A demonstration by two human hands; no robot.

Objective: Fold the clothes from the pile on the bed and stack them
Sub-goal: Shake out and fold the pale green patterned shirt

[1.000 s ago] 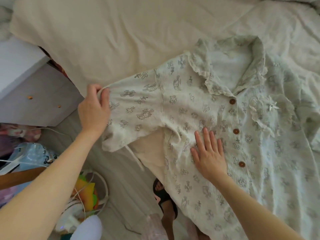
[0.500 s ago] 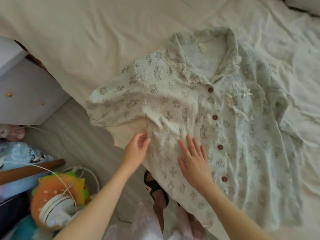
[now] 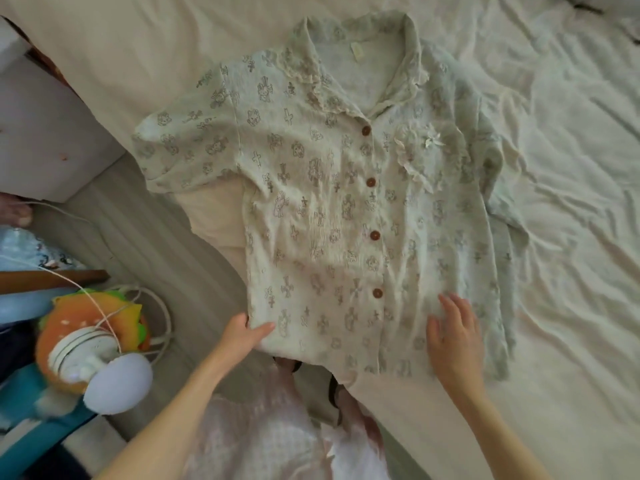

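A pale green printed short-sleeved shirt with 4 brown buttons (image 3: 311, 209) lies spread flat, front up, at the near-left edge of the cream-sheeted bed (image 3: 571, 237). The left hand (image 3: 242, 336) pinches its lower left hem corner; the right hand (image 3: 453, 337) rests flat, fingers straight, on the lower right hem.

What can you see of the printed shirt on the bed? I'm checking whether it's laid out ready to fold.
The printed shirt lies face up on the cream bed sheet, pale green crinkled fabric, collar open, four brown buttons fastened, a small bow on the chest. One short sleeve is spread toward the bed edge. The left hand pinches its bottom corner; the right hand rests flat on the hem.
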